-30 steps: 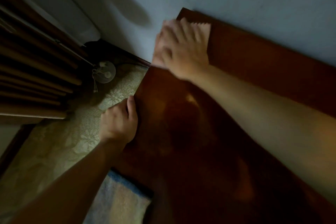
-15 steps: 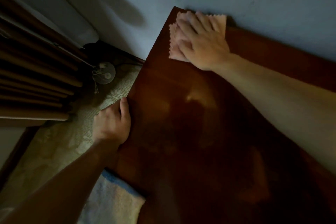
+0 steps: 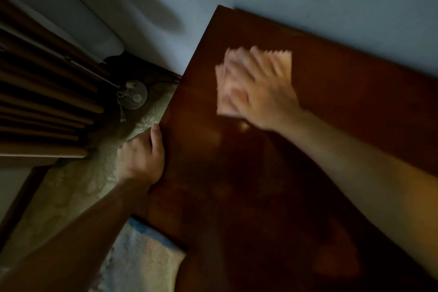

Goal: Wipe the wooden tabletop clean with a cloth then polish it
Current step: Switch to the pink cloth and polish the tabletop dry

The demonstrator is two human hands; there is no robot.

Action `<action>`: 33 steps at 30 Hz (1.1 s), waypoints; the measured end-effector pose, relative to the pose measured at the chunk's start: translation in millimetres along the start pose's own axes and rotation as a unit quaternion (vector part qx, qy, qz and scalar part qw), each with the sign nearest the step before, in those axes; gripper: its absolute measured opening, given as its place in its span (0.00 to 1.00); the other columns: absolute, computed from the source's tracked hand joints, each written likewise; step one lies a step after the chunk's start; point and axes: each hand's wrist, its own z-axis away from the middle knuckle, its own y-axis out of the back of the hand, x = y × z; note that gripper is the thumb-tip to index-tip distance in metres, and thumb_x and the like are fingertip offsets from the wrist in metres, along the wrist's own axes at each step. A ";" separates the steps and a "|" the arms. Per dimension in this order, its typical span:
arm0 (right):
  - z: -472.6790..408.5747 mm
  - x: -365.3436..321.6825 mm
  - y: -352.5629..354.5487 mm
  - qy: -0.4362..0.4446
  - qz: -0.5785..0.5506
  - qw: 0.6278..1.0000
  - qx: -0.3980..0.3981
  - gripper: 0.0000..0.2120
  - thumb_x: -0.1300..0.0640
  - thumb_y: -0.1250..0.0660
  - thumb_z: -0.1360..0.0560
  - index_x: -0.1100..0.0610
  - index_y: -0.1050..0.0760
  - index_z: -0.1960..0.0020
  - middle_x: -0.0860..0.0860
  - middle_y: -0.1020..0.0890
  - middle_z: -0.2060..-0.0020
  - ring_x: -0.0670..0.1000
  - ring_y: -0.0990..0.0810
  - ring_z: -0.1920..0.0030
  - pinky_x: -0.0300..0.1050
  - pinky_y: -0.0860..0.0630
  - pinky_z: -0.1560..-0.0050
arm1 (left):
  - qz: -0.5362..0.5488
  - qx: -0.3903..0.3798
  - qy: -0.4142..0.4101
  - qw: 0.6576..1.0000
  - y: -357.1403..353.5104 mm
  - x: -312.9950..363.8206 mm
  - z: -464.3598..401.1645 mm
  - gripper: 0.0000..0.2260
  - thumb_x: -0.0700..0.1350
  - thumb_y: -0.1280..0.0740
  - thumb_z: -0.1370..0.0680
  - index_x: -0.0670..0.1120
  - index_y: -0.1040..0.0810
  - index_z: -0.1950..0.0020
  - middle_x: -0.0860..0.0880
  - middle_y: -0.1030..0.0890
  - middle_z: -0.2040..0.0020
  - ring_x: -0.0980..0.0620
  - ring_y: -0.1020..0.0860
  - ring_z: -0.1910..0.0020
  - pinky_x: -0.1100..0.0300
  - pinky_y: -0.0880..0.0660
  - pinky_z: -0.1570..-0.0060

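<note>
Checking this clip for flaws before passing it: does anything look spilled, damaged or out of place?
Nothing stands out. The right hand presses a pink cloth flat on the wooden tabletop; the left hand grips the table's left edge. No spill or damage shows, though the picture is dim and the right hand is blurred.

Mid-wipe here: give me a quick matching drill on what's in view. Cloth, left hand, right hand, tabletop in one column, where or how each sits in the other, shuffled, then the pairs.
1. cloth
2. left hand
3. right hand
4. tabletop

A. grips the table's left edge
B. dark glossy wood
C. pressed flat on the cloth
D. pink, zigzag edge, near the far corner

Pairs: 1-D, 2-A, 3-C, 4-B
</note>
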 end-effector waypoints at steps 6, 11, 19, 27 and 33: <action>-14.0 -0.9 4.2 -0.092 -0.015 0.996 0.016 0.33 0.39 0.60 0.18 0.52 0.51 0.16 0.55 0.51 0.17 0.59 0.54 0.17 0.60 0.56 0.19 | 0.002 0.004 -0.011 1.000 -0.1 -2.5 -0.3 0.24 0.58 0.53 0.15 0.51 0.32 0.65 0.51 0.28 0.70 0.52 0.29 0.71 0.55 0.36 0.64; 86.9 -78.6 -29.2 -0.004 -0.032 0.999 0.030 0.30 0.40 0.54 0.16 0.52 0.44 0.17 0.55 0.45 0.17 0.59 0.50 0.17 0.63 0.51 0.20 | -0.011 0.003 -0.015 1.000 1.4 -1.7 -0.8 0.24 0.59 0.55 0.15 0.52 0.34 0.66 0.51 0.28 0.69 0.55 0.30 0.71 0.56 0.37 0.65; 73.3 -40.8 -25.3 0.045 -0.044 0.998 0.018 0.30 0.37 0.53 0.16 0.50 0.42 0.18 0.53 0.42 0.18 0.59 0.48 0.18 0.64 0.51 0.20 | -0.005 0.027 -0.080 0.996 4.4 1.3 1.6 0.21 0.57 0.55 0.16 0.49 0.30 0.35 0.43 0.25 0.42 0.41 0.22 0.51 0.49 0.30 0.54; 5.6 26.2 2.1 -0.118 -0.027 0.992 0.031 0.31 0.40 0.57 0.17 0.51 0.50 0.16 0.53 0.50 0.17 0.58 0.54 0.17 0.58 0.59 0.19 | -0.071 0.024 -0.229 0.971 5.4 33.8 28.6 0.24 0.56 0.49 0.16 0.46 0.35 0.24 0.40 0.36 0.24 0.41 0.39 0.23 0.40 0.41 0.28; 144.1 -57.7 -38.8 0.010 -0.008 1.000 0.025 0.30 0.40 0.55 0.15 0.52 0.46 0.17 0.54 0.46 0.17 0.58 0.50 0.17 0.63 0.51 0.20 | -0.096 -0.040 -0.272 0.957 -9.9 51.1 49.5 0.27 0.58 0.50 0.17 0.49 0.41 0.20 0.43 0.46 0.18 0.47 0.53 0.19 0.49 0.60 0.22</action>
